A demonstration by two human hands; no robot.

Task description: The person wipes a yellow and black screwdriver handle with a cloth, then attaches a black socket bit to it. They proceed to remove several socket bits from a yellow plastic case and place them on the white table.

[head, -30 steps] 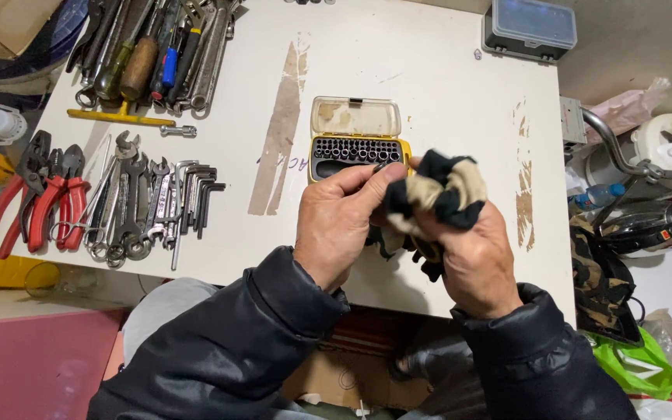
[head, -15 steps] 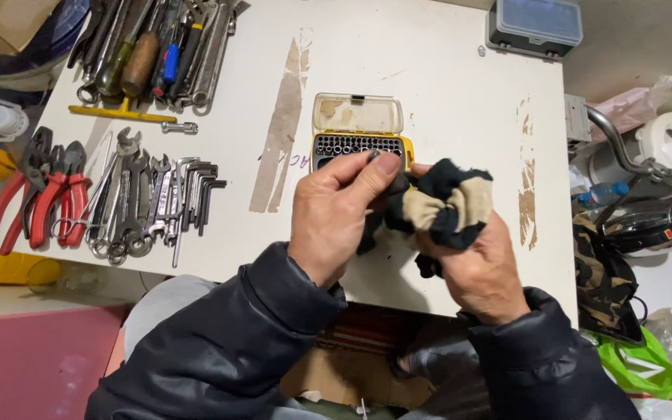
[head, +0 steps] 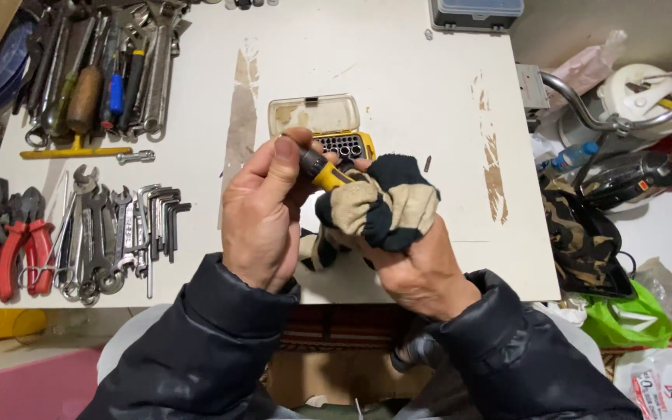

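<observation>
My left hand (head: 262,214) pinches the end of a small screwdriver handle (head: 322,171), black and yellow. My right hand (head: 414,260) grips a dark blue and beige cloth (head: 379,204) that is bunched around the lower part of that handle. Both hands are raised just above the near edge of the white table (head: 414,85). Right behind them lies an open bit set case (head: 322,124), with a clear lid and rows of bits in a yellow-edged tray, partly hidden by my hands.
Wrenches and hex keys (head: 114,233) lie in a row at the left, with red-handled pliers (head: 9,241) beside them. More tools (head: 95,70) are piled at the far left. A grey box (head: 476,12) sits at the far edge. Clutter and a green bag (head: 624,319) lie right.
The screwdriver handle has come into sight between my hands. My left hand has risen and now pinches its end, and the cloth has shifted down around it.
</observation>
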